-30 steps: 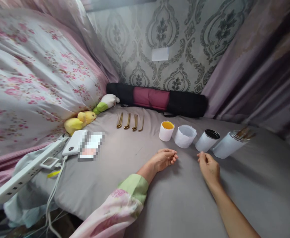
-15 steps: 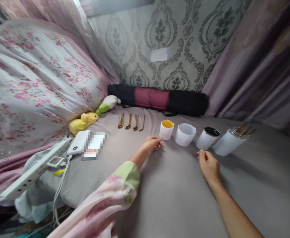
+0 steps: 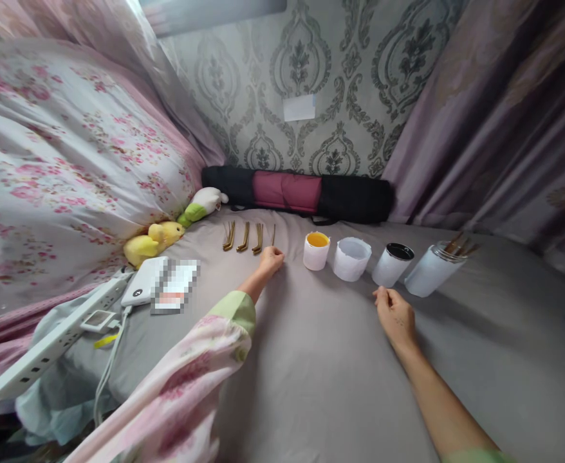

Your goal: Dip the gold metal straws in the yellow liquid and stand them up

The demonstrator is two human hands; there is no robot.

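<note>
My left hand (image 3: 271,260) has its fingers curled closed, with nothing seen in them. It lies in front of a single thin brass-coloured L-shaped rod (image 3: 274,235), covering its lower end; I cannot tell if they touch. Left of it lie small groups of similar rods (image 3: 257,239). My right hand (image 3: 394,315) is closed, thumb against fingers and nothing visible in it, just below a white cup with a black inside (image 3: 387,269). Beside that cup stand a wide white cup (image 3: 351,265) and a white cup with a yellow inside (image 3: 316,255).
To the right, a white-wrapped jar (image 3: 427,273) with several brushes (image 3: 459,246) appears tilted. A black and maroon roll (image 3: 287,193) lies along the wall. At left are a yellow plush toy (image 3: 152,243), a white power bank (image 3: 145,281) and a power strip (image 3: 60,344) with cables.
My left hand has moved left, from beside the yellow-lined cup to the single rod. The right hand stays near the black-lined cup. The whole view has shifted slightly.
</note>
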